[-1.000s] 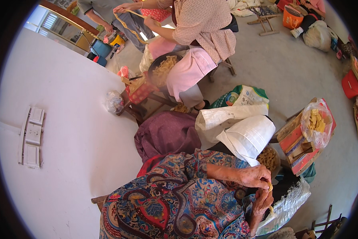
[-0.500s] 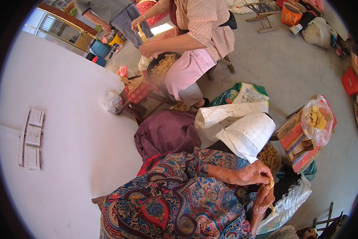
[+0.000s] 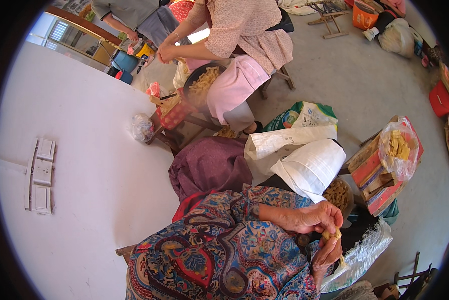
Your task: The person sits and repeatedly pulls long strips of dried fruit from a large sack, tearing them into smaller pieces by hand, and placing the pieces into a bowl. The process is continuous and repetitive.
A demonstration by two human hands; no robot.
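My left hand [image 3: 312,217] pinches a pale yellow, knotted strip [image 3: 333,236] at the lower right, with my right hand [image 3: 325,254] closed round it just below. A short tail of the strip hangs beside my fingers. Just above my hands is a basin [image 3: 338,195] of tan pieces, beside white sacks [image 3: 307,170]. To the right, a red wooden bench [image 3: 384,192] carries a clear bag of yellow strips [image 3: 398,147]. A frayed white woven sack [image 3: 362,252] lies below it. My patterned sleeves and lap fill the lower middle.
A co-worker [image 3: 239,40] sits at the top, hands together above a black pan [image 3: 204,85] beside a small stand [image 3: 169,115]. Another person [image 3: 134,15] stands behind. A white wall [image 3: 74,125] is on the left, a purple cloth [image 3: 204,165] in the middle, folding stools [image 3: 329,20] and red buckets [image 3: 439,100] farther off.
My fingers have shifted round the strip, which now looks more bunched. The co-worker's hands have lowered and come together, and the long strip once stretched between them is mostly out of sight.
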